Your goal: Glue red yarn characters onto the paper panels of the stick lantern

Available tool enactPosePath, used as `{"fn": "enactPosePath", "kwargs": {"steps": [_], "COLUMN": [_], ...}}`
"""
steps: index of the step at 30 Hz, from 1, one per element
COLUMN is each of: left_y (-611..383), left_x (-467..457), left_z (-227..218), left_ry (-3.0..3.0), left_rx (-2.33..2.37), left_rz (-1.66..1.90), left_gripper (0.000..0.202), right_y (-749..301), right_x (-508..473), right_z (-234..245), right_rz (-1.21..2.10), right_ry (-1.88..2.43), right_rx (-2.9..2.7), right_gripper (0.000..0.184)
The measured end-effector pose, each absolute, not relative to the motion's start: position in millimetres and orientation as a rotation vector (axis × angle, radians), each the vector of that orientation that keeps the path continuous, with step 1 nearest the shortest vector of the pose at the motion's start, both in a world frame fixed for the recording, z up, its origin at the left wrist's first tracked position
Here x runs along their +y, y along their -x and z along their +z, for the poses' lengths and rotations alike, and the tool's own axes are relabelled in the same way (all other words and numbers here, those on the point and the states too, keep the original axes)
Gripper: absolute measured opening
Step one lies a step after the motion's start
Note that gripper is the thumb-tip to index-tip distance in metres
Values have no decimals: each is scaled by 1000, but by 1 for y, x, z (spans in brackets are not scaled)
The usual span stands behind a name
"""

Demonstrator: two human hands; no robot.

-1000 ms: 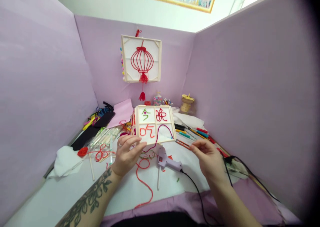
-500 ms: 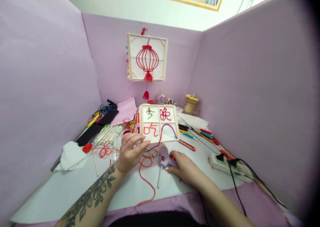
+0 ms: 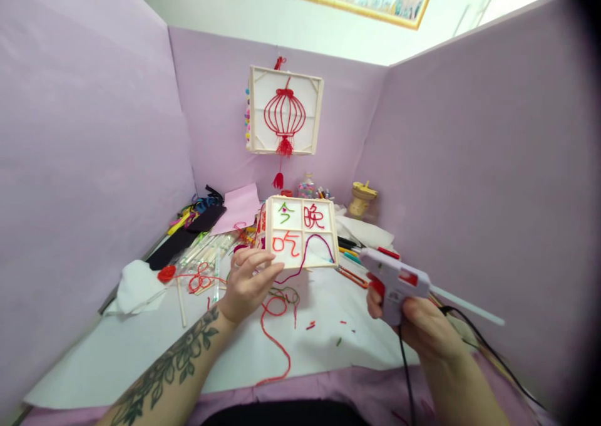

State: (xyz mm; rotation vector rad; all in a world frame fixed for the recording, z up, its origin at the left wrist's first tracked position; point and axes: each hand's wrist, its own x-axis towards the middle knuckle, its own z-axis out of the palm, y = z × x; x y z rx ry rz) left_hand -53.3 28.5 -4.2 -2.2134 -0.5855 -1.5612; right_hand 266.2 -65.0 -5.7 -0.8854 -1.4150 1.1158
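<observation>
Glue gun (image 3: 392, 283) higher, within right fingers (image 3: 374, 305)

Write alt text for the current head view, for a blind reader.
A right hand holds a lilac glue gun to the right of a framed box with colourful characters, which the left hand grips at its lower edge. Behind, a red-lantern panel hangs before lilac walls.
</observation>
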Motion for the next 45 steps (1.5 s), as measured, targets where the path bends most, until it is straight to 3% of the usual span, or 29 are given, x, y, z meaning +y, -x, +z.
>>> {"fn": "enactPosePath", "kwargs": {"steps": [17, 45], "left_y": [54, 54], "left_x": [28, 27], "left_z": [-4, -3], "left_ry": [2210, 2222], "left_rx": [-590, -562], "left_rz": [-1568, -1575], "left_gripper": [35, 36], "right_y": [-194, -182], "right_x": [-27, -24], "right_z": [5, 25], "right_rz": [799, 793], "right_ry": [1524, 1577], "right_rx": [-1385, -1367], "right_gripper": [43, 39]}}
